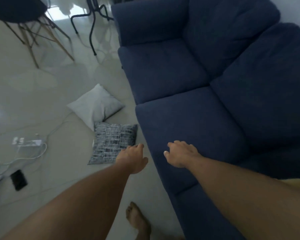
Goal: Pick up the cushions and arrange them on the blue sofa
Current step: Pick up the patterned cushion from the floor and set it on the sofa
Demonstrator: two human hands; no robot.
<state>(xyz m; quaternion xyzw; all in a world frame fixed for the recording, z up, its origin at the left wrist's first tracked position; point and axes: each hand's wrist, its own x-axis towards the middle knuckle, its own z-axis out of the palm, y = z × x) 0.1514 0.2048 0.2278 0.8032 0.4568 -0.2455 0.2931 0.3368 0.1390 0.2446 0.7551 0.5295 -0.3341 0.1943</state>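
Observation:
Two cushions lie on the pale floor beside the blue sofa [189,122]. The plain light grey cushion [95,104] is farther from me. The patterned grey-and-white cushion [113,142] lies nearer, leaning against the sofa's front. My left hand [132,157] hangs over the patterned cushion's near right corner with loose fingers and holds nothing. My right hand [181,155] hovers over the front of the sofa's near seat, fingers spread and empty. Both sofa seats are bare.
A white power strip with cables [29,142] and a dark phone [18,180] lie on the floor at left. A wooden-legged chair [33,32] and black metal table legs [92,23] stand at the back. My bare foot [137,220] is beside the sofa's base.

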